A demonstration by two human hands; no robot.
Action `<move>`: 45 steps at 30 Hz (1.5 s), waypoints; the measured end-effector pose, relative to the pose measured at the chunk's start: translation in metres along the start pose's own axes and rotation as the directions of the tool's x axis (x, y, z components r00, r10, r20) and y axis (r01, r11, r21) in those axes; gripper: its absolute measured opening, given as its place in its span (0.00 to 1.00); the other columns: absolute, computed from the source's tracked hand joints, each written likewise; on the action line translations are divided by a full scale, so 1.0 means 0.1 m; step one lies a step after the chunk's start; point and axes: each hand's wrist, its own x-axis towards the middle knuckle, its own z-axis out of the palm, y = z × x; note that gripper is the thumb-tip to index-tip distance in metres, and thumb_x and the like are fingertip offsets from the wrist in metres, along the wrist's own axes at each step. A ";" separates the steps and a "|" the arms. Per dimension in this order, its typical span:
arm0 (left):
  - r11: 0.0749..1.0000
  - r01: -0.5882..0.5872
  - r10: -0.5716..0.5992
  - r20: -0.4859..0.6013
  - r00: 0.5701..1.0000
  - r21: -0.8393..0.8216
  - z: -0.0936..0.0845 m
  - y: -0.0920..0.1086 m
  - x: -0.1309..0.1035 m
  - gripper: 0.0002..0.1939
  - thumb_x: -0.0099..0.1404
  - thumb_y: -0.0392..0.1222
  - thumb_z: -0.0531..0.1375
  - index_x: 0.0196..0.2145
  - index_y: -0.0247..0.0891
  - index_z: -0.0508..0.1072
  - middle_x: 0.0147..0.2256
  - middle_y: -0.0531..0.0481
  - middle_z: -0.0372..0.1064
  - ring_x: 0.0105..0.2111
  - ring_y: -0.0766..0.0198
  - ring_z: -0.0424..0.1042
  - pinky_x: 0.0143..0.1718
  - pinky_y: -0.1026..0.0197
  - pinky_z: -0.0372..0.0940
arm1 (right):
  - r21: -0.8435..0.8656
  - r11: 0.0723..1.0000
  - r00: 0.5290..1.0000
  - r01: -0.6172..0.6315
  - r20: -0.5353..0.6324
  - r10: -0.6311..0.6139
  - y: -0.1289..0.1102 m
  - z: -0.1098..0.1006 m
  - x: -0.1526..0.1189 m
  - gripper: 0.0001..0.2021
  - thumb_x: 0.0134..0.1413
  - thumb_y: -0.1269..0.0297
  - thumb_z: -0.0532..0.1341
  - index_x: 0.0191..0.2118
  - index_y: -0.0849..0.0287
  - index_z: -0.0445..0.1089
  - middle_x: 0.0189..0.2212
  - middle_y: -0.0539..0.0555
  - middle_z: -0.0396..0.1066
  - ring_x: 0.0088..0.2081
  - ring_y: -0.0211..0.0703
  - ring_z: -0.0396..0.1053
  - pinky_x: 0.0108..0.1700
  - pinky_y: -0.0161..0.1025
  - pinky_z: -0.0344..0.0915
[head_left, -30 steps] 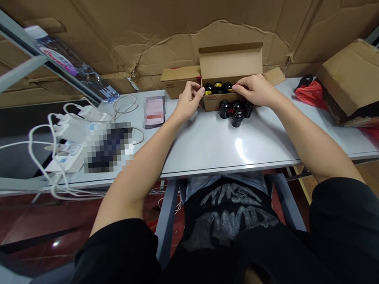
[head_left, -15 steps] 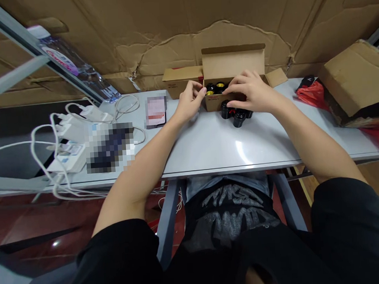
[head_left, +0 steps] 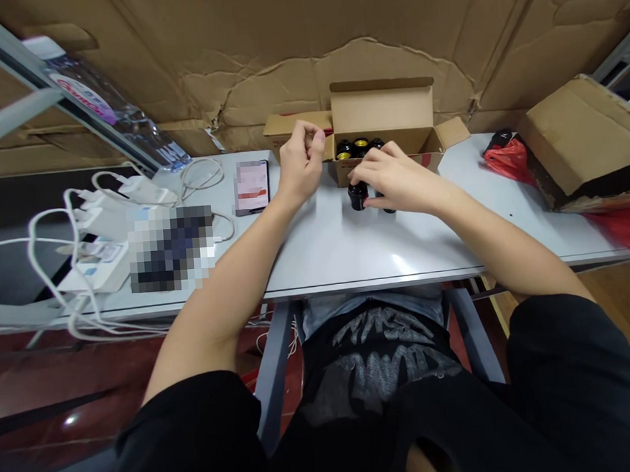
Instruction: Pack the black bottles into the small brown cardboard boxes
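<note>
Left hand (head_left: 302, 161): raised beside the open box (head_left: 382, 109), fingers curled, nothing visible in its grasp.
Right hand (head_left: 394, 180): cupped over black parts (head_left: 358, 198) on the table (head_left: 337, 249); whether it grips one is unclear.
Box: seemingly part-filled, several black parts inside toward its left.
Table: at least two stand outside.

On the bench (head_left: 338, 252), an open carton (head_left: 382, 109) is standing just beyond the right hand (head_left: 397, 180), with cylinders (head_left: 344, 148) sitting in its left part. Loose cylinders (head_left: 358, 197) are resting at that hand's fingers. Beyond the left hand (head_left: 302, 166), a second box (head_left: 291, 125) is standing; leftward, a phone (head_left: 252, 187) is lying. A large box (head_left: 577, 131) is sitting well rightward.
</note>
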 end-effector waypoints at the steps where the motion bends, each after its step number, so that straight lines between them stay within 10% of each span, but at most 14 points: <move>1: 1.000 0.000 0.000 0.002 1.000 -0.001 0.01 -0.01 0.00 0.40 0.84 0.90 0.54 0.49 0.50 0.78 0.37 0.47 0.74 0.41 0.49 0.76 0.55 0.46 0.78 | 0.000 1.000 1.000 0.026 0.016 -0.026 -0.06 0.01 0.01 0.17 0.82 0.66 0.70 0.68 0.51 0.83 0.57 0.62 0.88 0.64 0.73 0.75 0.70 0.65 0.67; 8: 1.000 -0.005 0.006 0.014 1.000 -0.005 0.03 -0.05 -0.01 0.47 0.80 0.97 0.51 0.49 0.49 0.78 0.40 0.45 0.78 0.44 0.49 0.79 0.59 0.46 0.79 | 0.056 0.993 0.993 0.101 0.052 -0.104 -0.27 0.00 -0.01 0.17 0.83 0.66 0.68 0.69 0.52 0.84 0.63 0.65 0.81 0.50 0.60 0.79 0.58 0.56 0.77; 13: 0.996 -0.069 0.068 0.026 0.997 0.048 0.07 -0.13 0.00 0.47 0.84 0.94 0.48 0.50 0.48 0.80 0.38 0.47 0.77 0.40 0.51 0.79 0.57 0.46 0.79 | 0.305 0.952 0.973 0.031 -0.228 0.042 0.12 -0.07 -0.05 0.17 0.80 0.53 0.72 0.67 0.47 0.85 0.66 0.64 0.80 0.59 0.67 0.83 0.62 0.62 0.84; 19: 0.961 -0.202 0.187 0.095 0.978 0.191 0.03 -0.14 0.00 0.41 0.91 0.83 0.45 0.58 0.49 0.84 0.48 0.40 0.83 0.50 0.44 0.82 0.65 0.36 0.79 | 0.608 0.783 0.768 -0.132 -0.436 0.469 0.93 -0.11 -0.16 0.38 0.66 0.14 0.74 0.60 0.42 0.82 0.52 0.55 0.87 0.40 0.59 0.82 0.46 0.60 0.85; 25: 0.840 -0.459 0.320 0.416 0.851 0.290 0.13 0.36 0.03 0.28 0.92 0.66 0.58 0.73 0.49 0.85 0.70 0.33 0.83 0.75 0.30 0.76 0.80 0.22 0.69 | 0.724 0.662 0.642 -0.196 -0.415 0.644 1.38 0.03 -0.17 0.51 0.49 -0.03 0.66 0.54 0.40 0.79 0.30 0.48 0.79 0.33 0.51 0.70 0.43 0.58 0.76; 31: 0.820 -0.519 0.279 0.624 0.730 0.240 0.44 0.58 0.13 0.23 0.88 0.53 0.65 0.70 0.43 0.89 0.68 0.34 0.87 0.73 0.32 0.79 0.83 0.21 0.67 | 0.753 0.618 0.611 -0.226 -0.384 0.692 1.38 0.10 -0.14 0.49 0.53 -0.02 0.66 0.50 0.42 0.75 0.31 0.49 0.73 0.32 0.51 0.72 0.39 0.56 0.77; 41: 0.807 -0.527 0.280 0.612 0.739 0.267 0.41 0.58 0.16 0.16 0.87 0.50 0.66 0.61 0.42 0.92 0.60 0.35 0.88 0.68 0.30 0.82 0.79 0.18 0.70 | 0.805 0.579 0.619 -0.131 -0.389 0.682 1.48 0.22 -0.11 0.43 0.55 0.08 0.78 0.44 0.46 0.80 0.35 0.54 0.78 0.33 0.59 0.83 0.34 0.58 0.89; 45: 0.807 -0.524 0.289 0.591 0.753 0.273 0.41 0.57 0.14 0.16 0.88 0.50 0.66 0.62 0.43 0.90 0.61 0.35 0.88 0.68 0.31 0.83 0.78 0.20 0.71 | 0.845 0.522 0.644 -0.116 -0.336 0.688 1.43 0.20 -0.13 0.33 0.53 0.26 0.89 0.45 0.46 0.83 0.39 0.54 0.83 0.36 0.58 0.85 0.42 0.60 0.93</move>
